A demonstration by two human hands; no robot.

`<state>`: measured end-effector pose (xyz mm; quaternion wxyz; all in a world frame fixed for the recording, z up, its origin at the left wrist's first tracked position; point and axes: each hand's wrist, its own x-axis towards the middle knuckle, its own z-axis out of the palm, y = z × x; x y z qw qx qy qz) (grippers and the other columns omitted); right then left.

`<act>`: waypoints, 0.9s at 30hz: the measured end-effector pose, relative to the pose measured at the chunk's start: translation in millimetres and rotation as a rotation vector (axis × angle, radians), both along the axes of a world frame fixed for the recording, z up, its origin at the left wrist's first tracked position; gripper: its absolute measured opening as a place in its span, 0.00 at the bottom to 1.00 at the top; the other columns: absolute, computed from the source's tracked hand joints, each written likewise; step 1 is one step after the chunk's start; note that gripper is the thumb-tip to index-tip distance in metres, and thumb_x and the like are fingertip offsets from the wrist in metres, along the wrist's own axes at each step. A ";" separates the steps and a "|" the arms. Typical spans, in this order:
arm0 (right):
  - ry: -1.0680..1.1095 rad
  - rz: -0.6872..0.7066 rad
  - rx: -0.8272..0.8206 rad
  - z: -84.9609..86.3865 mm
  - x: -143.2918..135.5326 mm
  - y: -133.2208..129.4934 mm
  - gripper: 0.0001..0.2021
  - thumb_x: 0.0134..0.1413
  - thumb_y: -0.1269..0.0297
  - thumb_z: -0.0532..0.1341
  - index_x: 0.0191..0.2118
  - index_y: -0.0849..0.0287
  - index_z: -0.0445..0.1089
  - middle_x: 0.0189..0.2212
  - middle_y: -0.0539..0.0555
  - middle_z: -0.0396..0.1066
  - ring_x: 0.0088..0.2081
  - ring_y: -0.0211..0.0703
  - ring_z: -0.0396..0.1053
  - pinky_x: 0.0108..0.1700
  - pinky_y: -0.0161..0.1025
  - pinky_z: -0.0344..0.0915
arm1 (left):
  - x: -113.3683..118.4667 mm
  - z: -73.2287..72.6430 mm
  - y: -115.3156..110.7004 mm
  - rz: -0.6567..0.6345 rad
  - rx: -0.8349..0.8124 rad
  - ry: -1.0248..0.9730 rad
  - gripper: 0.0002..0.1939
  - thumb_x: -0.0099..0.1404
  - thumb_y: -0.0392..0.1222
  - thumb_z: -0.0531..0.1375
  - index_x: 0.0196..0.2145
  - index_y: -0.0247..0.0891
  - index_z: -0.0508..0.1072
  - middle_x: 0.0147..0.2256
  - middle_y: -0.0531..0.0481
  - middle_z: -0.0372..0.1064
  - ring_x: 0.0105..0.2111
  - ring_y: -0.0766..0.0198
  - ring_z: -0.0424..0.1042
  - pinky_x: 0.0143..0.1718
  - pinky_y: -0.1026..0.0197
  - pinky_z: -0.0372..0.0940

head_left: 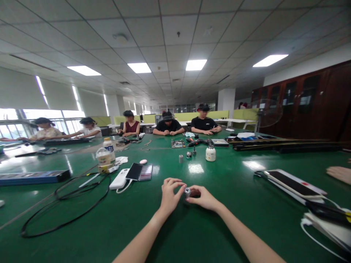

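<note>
A small metal cylinder (187,193) stands upright just above or on the green table (137,226), between my two hands. From its right side my right hand (203,197) grips it with thumb and fingers. My left hand (172,195) is at its left, with the thumb and index fingertips close together beside the cylinder's top; whether they pinch anything is too small to tell. Farther forward on the table are another metal cylinder (181,159), a shiny metal part (189,155) and a dark upright part (194,150).
A white jar (210,153) stands beyond my hands. Left are a power bank (119,179), a phone (134,171) and a black cable (90,215). At right lie a phone (296,183) and another person's hand (340,174). Several people sit opposite.
</note>
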<state>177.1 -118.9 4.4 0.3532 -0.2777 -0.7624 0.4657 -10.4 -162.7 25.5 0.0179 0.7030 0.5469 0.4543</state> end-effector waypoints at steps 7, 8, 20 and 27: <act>0.014 0.005 0.020 2.6 -2.9 -4.3 0.10 0.57 0.68 0.67 0.44 0.63 0.72 0.38 0.52 0.77 0.41 0.46 0.76 0.49 0.52 0.71 | 6.9 1.3 -7.5 -0.091 0.003 -0.011 0.07 0.64 0.46 0.63 0.37 0.47 0.82 0.42 0.48 0.77 0.49 0.49 0.64 0.52 0.47 0.58; 0.018 0.004 0.023 3.0 -2.8 -4.7 0.11 0.55 0.68 0.68 0.43 0.63 0.72 0.38 0.52 0.77 0.41 0.46 0.76 0.49 0.51 0.71 | 6.8 1.5 -7.3 -0.101 -0.002 -0.011 0.08 0.64 0.46 0.62 0.37 0.47 0.82 0.43 0.47 0.77 0.49 0.49 0.64 0.52 0.47 0.58; 0.103 -0.229 0.236 30.3 -2.5 -15.1 0.16 0.52 0.69 0.63 0.48 0.56 0.74 0.44 0.56 0.79 0.47 0.50 0.75 0.55 0.51 0.68 | -4.6 -17.0 -1.2 -0.154 -0.206 -0.023 0.24 0.54 0.57 0.68 0.46 0.46 0.79 0.41 0.45 0.74 0.45 0.50 0.70 0.50 0.49 0.62; 0.072 -0.468 0.307 19.3 -10.8 -1.9 0.07 0.62 0.62 0.62 0.43 0.59 0.74 0.44 0.55 0.75 0.47 0.49 0.72 0.53 0.53 0.66 | -4.5 -16.3 -0.6 -0.155 -0.242 -0.017 0.19 0.53 0.58 0.68 0.38 0.45 0.82 0.39 0.45 0.73 0.43 0.51 0.71 0.48 0.53 0.63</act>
